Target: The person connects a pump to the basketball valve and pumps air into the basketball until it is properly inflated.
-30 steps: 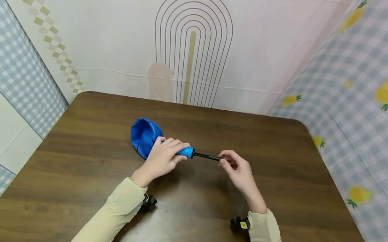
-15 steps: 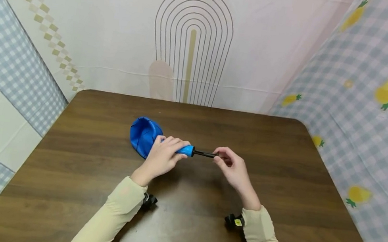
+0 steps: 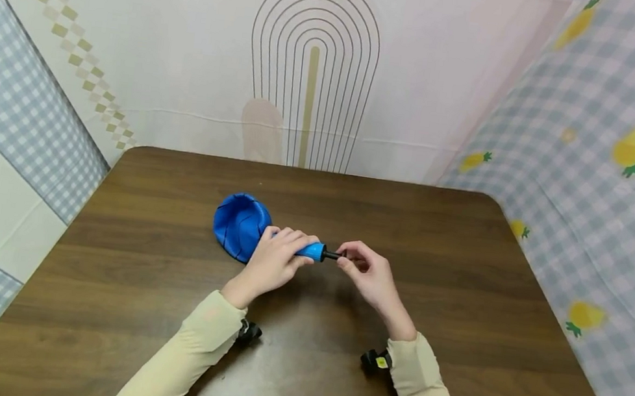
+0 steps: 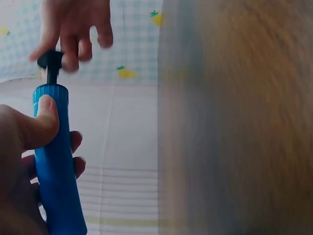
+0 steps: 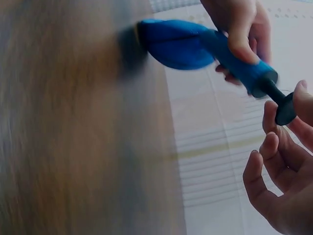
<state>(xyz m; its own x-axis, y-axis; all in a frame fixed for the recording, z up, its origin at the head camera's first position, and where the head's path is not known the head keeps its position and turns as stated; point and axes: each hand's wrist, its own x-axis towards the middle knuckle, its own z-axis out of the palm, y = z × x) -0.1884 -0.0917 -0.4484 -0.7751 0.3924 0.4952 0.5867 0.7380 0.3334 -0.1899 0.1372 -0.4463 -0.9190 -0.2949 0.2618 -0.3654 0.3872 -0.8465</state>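
My left hand grips the blue barrel of a hand pump, its thumb lying along the barrel near the ribbed collar. Thumb and fingers of my right hand pinch the black handle at the end of the pump's rod. Only a short length of the black rod shows between collar and handle. Beyond the left hand, at the pump's other end, is a partly collapsed blue ball with black seam lines, dented inward. The left hand hides where pump and ball meet.
Everything is over a brown wooden table. A white printed cloth hangs behind its back edge, and checked cloths hang at the sides. A black wrist camera sits at the right sleeve.
My right hand has moved left, pushing the rod further into the barrel, so less of it shows. The left hand, pump and ball have shifted slightly right.
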